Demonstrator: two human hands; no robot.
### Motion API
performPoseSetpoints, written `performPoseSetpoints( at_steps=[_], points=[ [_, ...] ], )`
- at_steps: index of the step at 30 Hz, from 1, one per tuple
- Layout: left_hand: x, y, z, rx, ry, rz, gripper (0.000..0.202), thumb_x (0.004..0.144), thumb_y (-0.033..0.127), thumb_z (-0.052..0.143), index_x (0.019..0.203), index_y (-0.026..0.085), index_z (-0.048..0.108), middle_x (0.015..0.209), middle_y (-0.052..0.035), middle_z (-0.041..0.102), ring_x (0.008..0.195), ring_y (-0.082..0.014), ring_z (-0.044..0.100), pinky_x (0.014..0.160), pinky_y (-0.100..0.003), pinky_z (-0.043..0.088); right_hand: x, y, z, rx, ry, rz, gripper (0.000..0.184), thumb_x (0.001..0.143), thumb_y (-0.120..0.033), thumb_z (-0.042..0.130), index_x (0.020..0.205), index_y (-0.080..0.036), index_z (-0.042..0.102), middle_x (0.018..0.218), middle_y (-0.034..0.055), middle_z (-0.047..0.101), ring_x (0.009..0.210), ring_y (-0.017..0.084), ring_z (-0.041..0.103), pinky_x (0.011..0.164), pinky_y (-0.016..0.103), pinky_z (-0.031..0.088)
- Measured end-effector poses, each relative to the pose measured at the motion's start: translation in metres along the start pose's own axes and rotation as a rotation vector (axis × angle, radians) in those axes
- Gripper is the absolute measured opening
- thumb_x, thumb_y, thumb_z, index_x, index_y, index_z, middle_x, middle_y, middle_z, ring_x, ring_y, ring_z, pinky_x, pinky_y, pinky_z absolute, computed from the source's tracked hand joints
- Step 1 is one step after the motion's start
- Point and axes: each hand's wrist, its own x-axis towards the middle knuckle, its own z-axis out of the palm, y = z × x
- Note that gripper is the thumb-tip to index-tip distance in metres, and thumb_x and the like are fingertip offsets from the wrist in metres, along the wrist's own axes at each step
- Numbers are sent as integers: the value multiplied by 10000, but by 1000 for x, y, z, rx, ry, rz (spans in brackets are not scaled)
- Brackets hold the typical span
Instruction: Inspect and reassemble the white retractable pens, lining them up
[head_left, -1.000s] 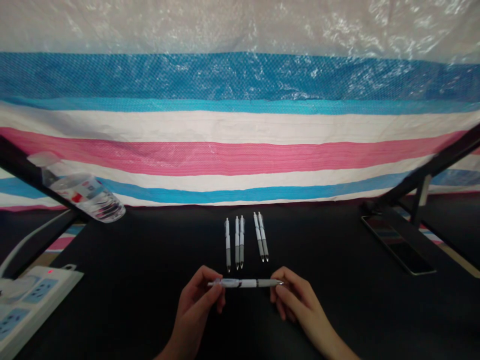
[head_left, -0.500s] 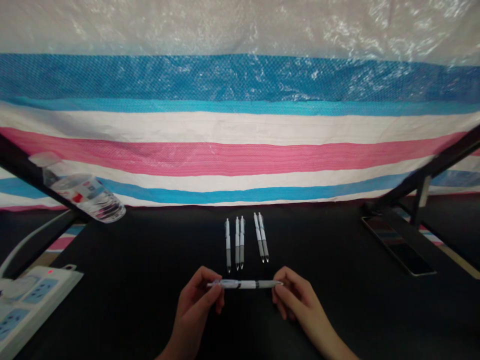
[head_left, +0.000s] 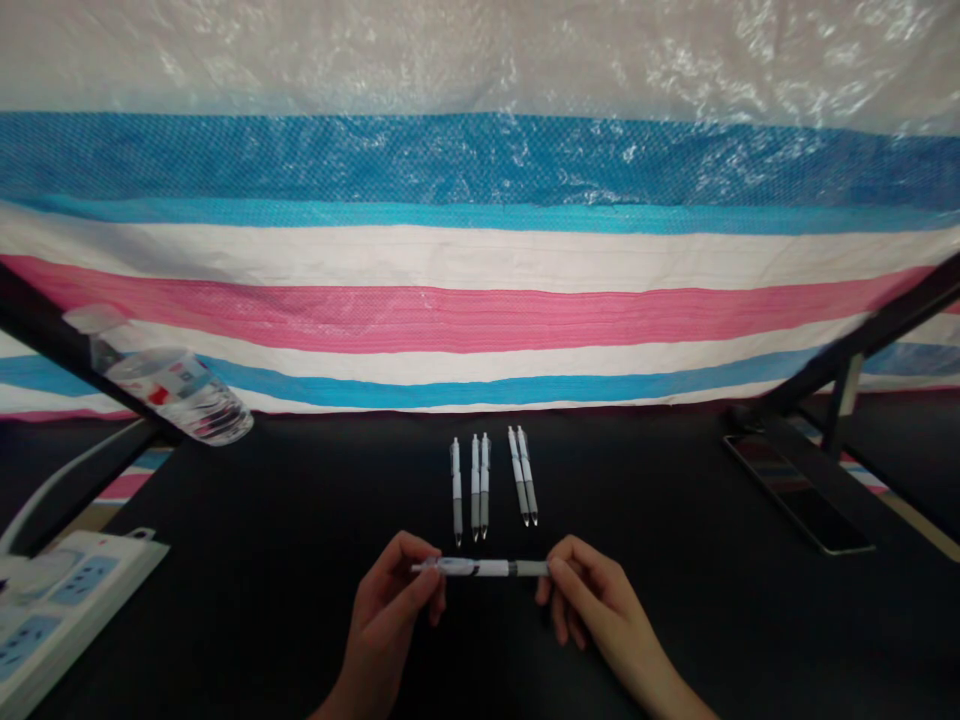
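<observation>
A white pen with a grey grip lies level between my two hands, above the black table. My left hand pinches its clip end between thumb and fingers. At the other end, the thumb and fingers of my right hand close on the grey grip and cover the tip. Beyond my hands, several similar pens lie with their tips toward me: a single pen on the left, a close pair of pens beside it, and another pair of pens, slightly tilted, to the right.
A water bottle leans at the far left of the black table. A white power strip with a cable is at the near left. On the right lies a phone. A striped plastic sheet hangs behind.
My right thumb and fingers have slid inward along the pen, so its tip is now covered. The pen's lengthwise position is nearly the same, and the left hand has barely moved.
</observation>
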Motion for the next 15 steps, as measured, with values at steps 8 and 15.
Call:
performPoseSetpoints(
  at_steps=[8,15],
  points=[
    [1,3,-3,-26,79,26,267,764,415,759,765,171,649,605,20,541,550,-117,452,505,-234,384,-4,-3,-4,240,89,-73,247,843,-371,713,848,-175,564,701,10,654,510,94,573,424,168,407],
    [1,7,-2,-51,116,33,267,738,407,773,776,170,658,616,15,544,550,-121,457,497,-237,390,-6,-3,-9,318,254,-113,250,776,-350,752,802,-182,568,600,-17,626,426,73,498,389,155,332]
  ],
)
